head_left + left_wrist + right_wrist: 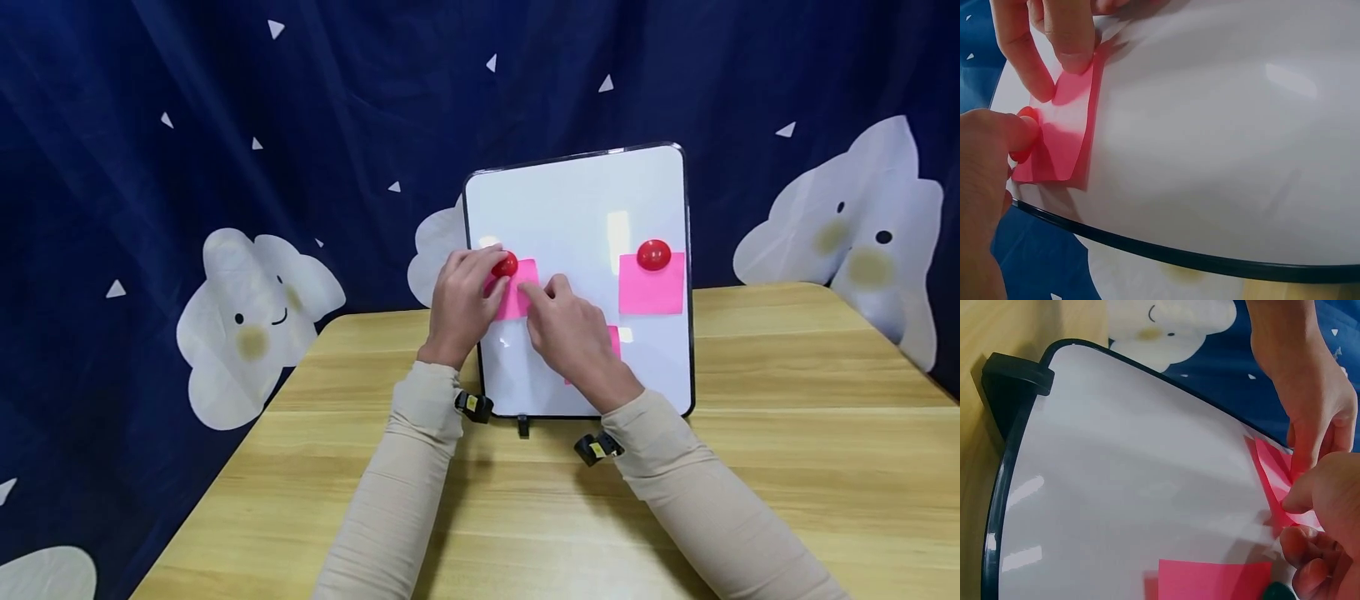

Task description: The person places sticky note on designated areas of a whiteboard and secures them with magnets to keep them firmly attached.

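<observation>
A whiteboard (555, 208) with a black frame stands tilted on the table. My left hand (459, 304) pinches a round red magnet (507, 264) at the top of the left pink sticky note (513, 308). In the left wrist view, the thumb presses the magnet (1024, 147) from one side. My right hand (570, 329) holds the same note by its right edge, thumb (1297, 495) on its face. That edge curves away from the board. Below, a second pink note (1210, 581) lies mostly behind my right hand, with a green round magnet (1279, 592) partly visible on it.
Another pink note (651, 292) hangs on the board's right side under a red magnet (654, 255). A black foot (523, 427) supports the board's bottom edge on the wooden table (337, 467). Behind hangs a dark blue curtain (360, 100) with cloud prints.
</observation>
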Demonstrator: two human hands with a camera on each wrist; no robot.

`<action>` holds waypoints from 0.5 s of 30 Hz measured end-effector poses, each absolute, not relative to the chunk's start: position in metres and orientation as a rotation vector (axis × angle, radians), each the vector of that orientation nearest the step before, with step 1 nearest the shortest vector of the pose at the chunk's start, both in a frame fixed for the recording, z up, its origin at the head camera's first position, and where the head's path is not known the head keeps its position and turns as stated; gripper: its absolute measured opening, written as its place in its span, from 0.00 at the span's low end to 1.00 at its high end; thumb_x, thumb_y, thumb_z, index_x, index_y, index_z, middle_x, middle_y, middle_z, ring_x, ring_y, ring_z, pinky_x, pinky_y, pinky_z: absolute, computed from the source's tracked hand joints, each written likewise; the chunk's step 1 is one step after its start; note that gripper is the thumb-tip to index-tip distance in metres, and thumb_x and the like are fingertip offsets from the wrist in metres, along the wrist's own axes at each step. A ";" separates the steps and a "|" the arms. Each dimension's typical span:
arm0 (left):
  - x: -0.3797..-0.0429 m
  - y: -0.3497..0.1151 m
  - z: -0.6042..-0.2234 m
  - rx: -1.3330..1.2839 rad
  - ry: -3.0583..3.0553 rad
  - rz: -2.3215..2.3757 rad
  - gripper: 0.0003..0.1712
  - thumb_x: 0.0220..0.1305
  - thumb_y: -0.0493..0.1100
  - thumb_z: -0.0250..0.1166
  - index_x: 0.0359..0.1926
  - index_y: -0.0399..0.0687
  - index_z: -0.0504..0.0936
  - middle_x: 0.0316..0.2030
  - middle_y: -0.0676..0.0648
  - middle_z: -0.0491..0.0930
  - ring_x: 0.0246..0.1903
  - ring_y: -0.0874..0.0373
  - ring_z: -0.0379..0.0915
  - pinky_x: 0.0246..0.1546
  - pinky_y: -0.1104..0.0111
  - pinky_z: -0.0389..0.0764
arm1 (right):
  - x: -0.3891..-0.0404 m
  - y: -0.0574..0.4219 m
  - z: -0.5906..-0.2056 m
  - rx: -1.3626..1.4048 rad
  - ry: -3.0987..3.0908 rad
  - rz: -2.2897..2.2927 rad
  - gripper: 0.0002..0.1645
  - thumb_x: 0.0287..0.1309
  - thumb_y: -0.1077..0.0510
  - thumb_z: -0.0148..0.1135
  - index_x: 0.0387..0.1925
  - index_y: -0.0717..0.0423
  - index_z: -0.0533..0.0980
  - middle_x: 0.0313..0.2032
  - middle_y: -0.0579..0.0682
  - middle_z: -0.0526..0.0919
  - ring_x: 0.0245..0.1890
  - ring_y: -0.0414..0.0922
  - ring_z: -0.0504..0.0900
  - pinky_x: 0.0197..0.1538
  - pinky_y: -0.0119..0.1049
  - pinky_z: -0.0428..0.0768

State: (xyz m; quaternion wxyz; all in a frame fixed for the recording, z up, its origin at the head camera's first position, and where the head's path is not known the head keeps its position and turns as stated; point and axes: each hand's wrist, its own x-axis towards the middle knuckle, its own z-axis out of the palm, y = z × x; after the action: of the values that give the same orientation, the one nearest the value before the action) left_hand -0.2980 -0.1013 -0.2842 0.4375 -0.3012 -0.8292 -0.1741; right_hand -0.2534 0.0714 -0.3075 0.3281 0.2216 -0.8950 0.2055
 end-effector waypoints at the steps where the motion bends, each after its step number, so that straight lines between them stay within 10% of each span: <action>1: -0.299 -0.102 -0.284 -0.750 -2.062 -0.428 0.23 0.61 0.41 0.73 0.57 0.42 0.83 0.57 0.45 0.81 0.52 0.50 0.74 0.54 0.67 0.76 | -0.254 0.072 -0.307 0.587 -2.341 0.536 0.20 0.64 0.61 0.62 0.57 0.51 0.78 0.31 0.54 0.71 0.15 0.44 0.68 0.18 0.36 0.70; 15: -0.296 -0.113 -0.281 -0.760 -2.044 -0.416 0.23 0.62 0.44 0.71 0.57 0.42 0.83 0.59 0.44 0.80 0.51 0.49 0.75 0.52 0.64 0.77 | -0.254 0.081 -0.299 0.637 -2.295 0.477 0.19 0.60 0.59 0.66 0.53 0.55 0.82 0.32 0.56 0.74 0.15 0.45 0.71 0.18 0.37 0.74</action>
State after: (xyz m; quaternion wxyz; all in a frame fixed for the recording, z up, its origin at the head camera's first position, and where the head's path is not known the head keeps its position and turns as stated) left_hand -0.2965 -0.1127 -0.2812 0.4447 -0.3068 -0.8246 -0.1679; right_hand -0.2536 0.0812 -0.2989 0.3487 0.2456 -0.8855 0.1842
